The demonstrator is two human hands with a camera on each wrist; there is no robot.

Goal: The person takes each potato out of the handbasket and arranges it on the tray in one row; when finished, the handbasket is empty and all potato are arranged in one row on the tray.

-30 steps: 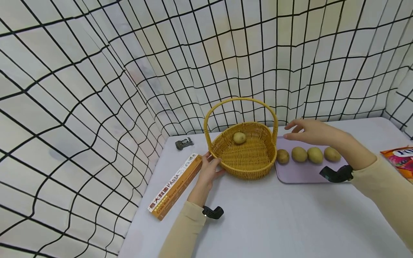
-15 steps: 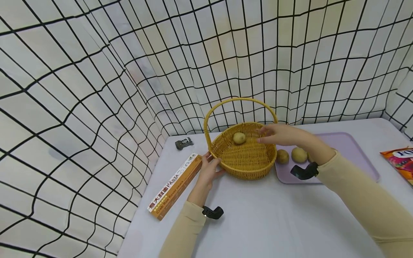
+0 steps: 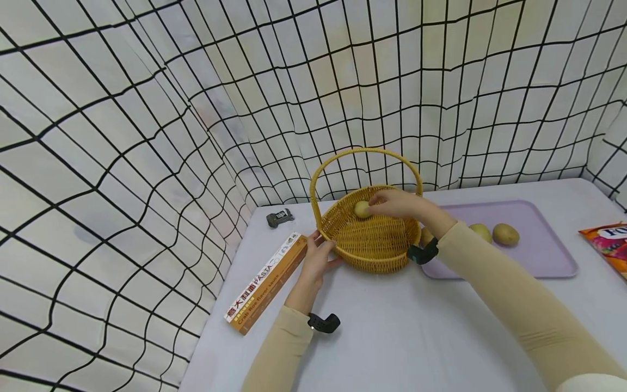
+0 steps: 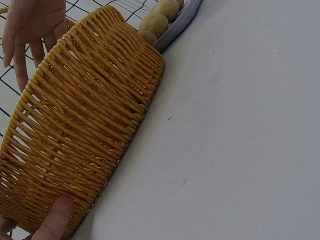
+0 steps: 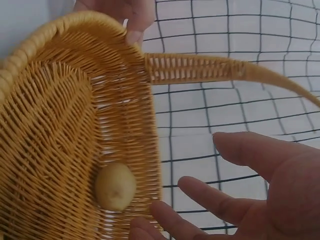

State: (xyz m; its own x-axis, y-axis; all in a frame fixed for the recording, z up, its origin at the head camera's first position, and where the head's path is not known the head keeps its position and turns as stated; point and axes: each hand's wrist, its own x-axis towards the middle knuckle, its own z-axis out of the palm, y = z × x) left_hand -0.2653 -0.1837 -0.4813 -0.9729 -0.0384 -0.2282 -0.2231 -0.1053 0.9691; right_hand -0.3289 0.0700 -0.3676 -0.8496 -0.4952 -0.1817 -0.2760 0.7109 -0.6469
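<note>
The yellow wicker basket (image 3: 373, 239) with a tall arched handle stands at the back of the table. One potato (image 3: 361, 209) lies inside it, against the back wall. My left hand (image 3: 317, 260) grips the basket's left side, with a finger pressed on the outer weave in the left wrist view. My right hand (image 3: 399, 204) reaches over the basket close to that potato. Its fingers are spread and loosely bent in the right wrist view (image 5: 240, 200), holding nothing and apart from the potato. More potatoes (image 3: 505, 234) sit on a lilac tray (image 3: 543, 245), partly hidden by the right sleeve.
An orange and white pasta box (image 3: 266, 283) lies left of the left hand. Behind it is a small dark packet (image 3: 280, 218). A red-orange bag (image 3: 609, 242) lies at the far right. Black netting (image 3: 372, 87) over white cloth closes off the back and left.
My right hand has moved left, from above the tray across the basket's rim to the potato inside. My left hand and the basket have stayed in place.
</note>
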